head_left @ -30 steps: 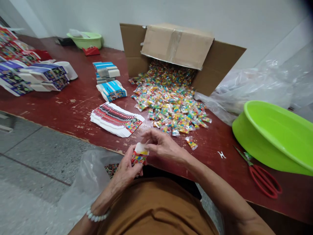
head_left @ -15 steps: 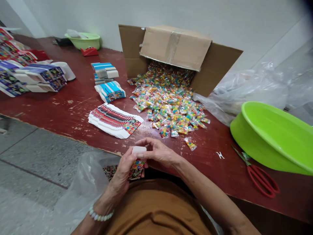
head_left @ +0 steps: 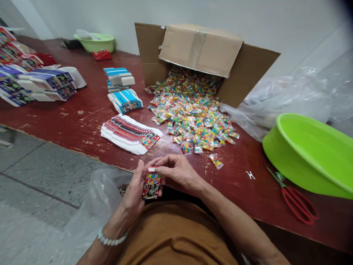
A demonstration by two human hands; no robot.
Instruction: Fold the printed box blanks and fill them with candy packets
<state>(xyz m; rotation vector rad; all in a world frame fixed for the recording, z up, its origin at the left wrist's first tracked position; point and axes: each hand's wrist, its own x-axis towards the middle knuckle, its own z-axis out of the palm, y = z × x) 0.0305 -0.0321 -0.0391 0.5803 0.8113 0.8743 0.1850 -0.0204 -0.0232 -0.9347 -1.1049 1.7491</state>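
A small red printed candy box (head_left: 153, 184) is held at the table's front edge, its colourful face towards me. My left hand (head_left: 135, 189) is closed around its side and back. At the box's top end, the fingers of my right hand (head_left: 178, 171) press near a white flap. Just beyond lies a fanned stack of flat red-and-white boxes (head_left: 129, 133). Behind it, small wrapped candy packets (head_left: 193, 121) spill from a cardboard carton (head_left: 204, 48) lying on its side. One candy packet (head_left: 216, 161) lies apart, close to my right hand.
Red-handled scissors (head_left: 299, 204) lie beside a large green basin (head_left: 292, 158) on the right. Bundled blue boxes (head_left: 125, 99) and purple boxes (head_left: 52, 82) stand at left. A clear plastic bag (head_left: 102, 198) hangs below the table edge.
The white flap at the box's top has been folded down, and the box has turned so its printed face shows. My right fingers stay at its top end. The view has shifted slightly.
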